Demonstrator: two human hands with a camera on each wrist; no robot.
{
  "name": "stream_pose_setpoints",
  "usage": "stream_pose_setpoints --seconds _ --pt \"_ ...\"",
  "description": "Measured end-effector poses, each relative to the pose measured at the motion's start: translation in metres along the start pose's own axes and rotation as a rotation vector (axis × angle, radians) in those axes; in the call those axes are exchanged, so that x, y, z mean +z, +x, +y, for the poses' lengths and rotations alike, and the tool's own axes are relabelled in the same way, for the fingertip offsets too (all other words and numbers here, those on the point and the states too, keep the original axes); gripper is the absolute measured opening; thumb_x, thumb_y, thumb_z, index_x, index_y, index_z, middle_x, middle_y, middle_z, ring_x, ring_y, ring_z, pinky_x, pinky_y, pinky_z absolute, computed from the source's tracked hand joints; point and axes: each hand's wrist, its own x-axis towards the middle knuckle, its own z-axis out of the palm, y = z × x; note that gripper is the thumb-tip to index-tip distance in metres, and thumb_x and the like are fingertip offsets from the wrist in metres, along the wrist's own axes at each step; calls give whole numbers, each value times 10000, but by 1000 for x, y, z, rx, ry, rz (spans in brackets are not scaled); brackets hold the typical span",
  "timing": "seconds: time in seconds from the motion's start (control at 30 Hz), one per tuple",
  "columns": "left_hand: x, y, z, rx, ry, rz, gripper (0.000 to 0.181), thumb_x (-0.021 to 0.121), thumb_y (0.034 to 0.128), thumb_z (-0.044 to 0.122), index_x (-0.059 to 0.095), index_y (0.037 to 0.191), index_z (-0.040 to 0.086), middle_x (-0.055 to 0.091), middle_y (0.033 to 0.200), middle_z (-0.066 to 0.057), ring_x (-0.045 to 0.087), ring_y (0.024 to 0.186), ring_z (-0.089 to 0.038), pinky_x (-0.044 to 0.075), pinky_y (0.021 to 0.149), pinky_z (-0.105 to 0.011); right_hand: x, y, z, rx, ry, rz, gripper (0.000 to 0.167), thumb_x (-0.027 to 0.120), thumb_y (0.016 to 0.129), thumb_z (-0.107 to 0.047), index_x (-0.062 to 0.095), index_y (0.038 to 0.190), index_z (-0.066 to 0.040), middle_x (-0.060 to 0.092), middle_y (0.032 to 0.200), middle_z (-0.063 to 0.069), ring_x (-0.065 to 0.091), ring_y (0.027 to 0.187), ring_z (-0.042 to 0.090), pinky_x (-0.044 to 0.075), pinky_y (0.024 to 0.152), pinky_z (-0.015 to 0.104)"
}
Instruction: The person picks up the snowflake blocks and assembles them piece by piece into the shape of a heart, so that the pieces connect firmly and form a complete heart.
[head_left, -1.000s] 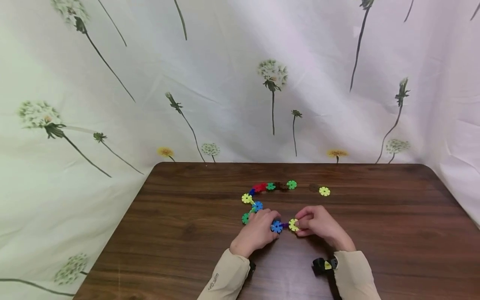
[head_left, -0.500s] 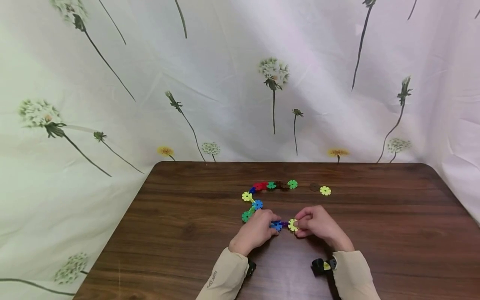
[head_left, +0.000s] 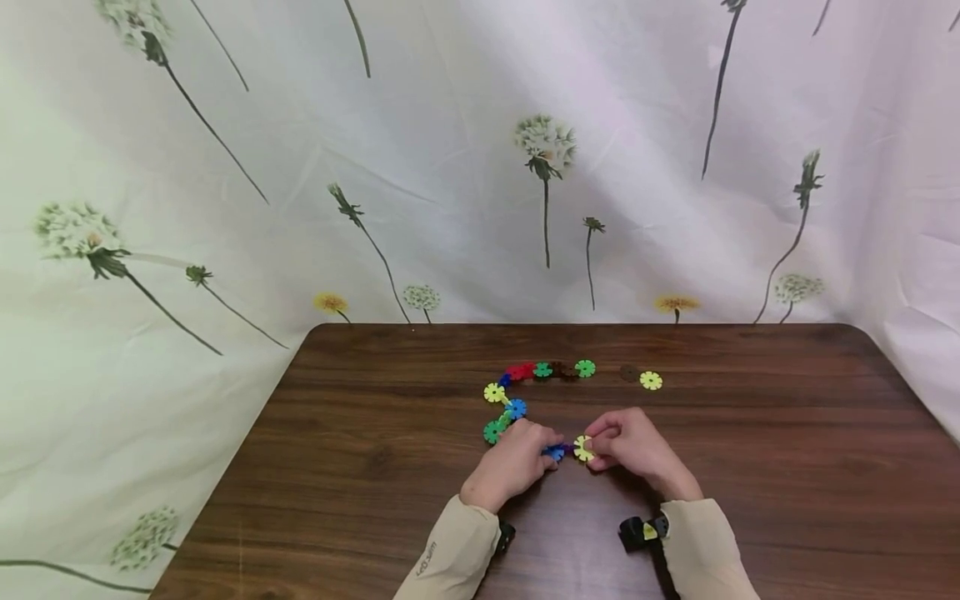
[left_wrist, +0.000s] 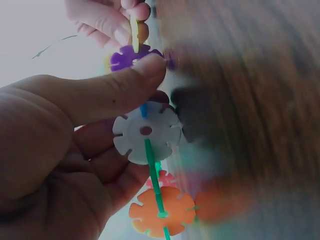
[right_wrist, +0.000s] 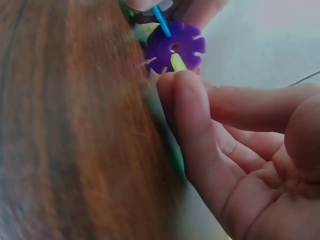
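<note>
A chain of notched plastic snowflake discs runs across the table in a bent line. My left hand (head_left: 512,465) pinches a blue disc (head_left: 555,453) near the chain's front end. In the left wrist view, a white disc (left_wrist: 132,135), a green disc seen edge-on (left_wrist: 154,180) and an orange disc (left_wrist: 170,210) follow behind it. A yellow disc (head_left: 582,449) is pinched between the thumb and fingers of my right hand (head_left: 637,450). Between the two hands, a purple disc (right_wrist: 187,45) meets the blue disc on one side and the yellow one on the other.
The chain's far part holds a yellow disc (head_left: 493,392), red discs (head_left: 521,372) and a green end disc (head_left: 585,368). To its right lie a loose brown disc (head_left: 629,373) and a yellow-green disc (head_left: 651,381). A patterned cloth (head_left: 465,167) hangs behind the wooden table (head_left: 345,500).
My right hand and the yellow disc have shifted slightly left, towards my left hand. The blue disc has tilted a little, and my left hand keeps its grip on it.
</note>
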Motion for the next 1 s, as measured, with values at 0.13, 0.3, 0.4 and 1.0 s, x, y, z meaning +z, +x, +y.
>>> stream_pose_setpoints --seconds 0.13,0.3,0.4,1.0 --pt "1 0 1 -37 -11 20 231 731 843 82 739 1073 70 744 985 -20 670 878 -82 535 737 -188 2 1 0 2 8 7 190 629 874 31 605 1015 157 715 816 154 695 647 155 602 637 341" --pt "1 0 3 -89 -41 20 263 737 831 80 731 1093 61 734 1052 -35 673 969 -119 551 818 -237 2 1 2 15 5 21 175 615 878 32 617 1013 144 711 814 131 692 654 150 602 641 331" --pt "2 1 4 -106 -41 27 268 750 822 100 727 1086 63 722 1036 -35 660 970 -136 545 832 -249 2 2 4 12 -13 40 173 618 883 16 632 1014 128 706 812 119 686 654 155 602 632 339" --pt "6 0 0 -149 -135 11 288 775 818 195 686 1070 89 676 1043 -29 627 961 -134 530 822 -240 -39 -7 1 -41 -533 433 175 679 883 -188 697 985 -46 675 873 97 540 734 190 422 635 289"
